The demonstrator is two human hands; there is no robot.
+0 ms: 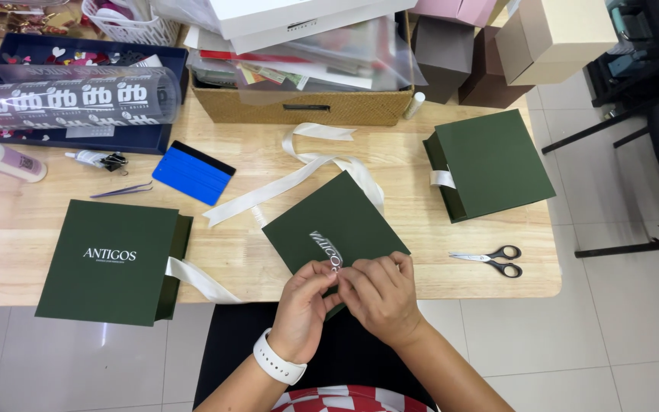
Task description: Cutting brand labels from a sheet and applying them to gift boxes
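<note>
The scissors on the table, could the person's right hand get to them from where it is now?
Probably yes. The scissors lie on bare table beside the right hand, with nothing between them, though both hands are busy with a sticker strip.

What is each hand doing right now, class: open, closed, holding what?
Left hand: fingers pinched on the clear lettering strip over the dark green box.
Right hand: pinching the same strip's near end.

Hands [348, 294] hide green box [337, 229] near corner; sticker [328, 248] end covered.
</note>
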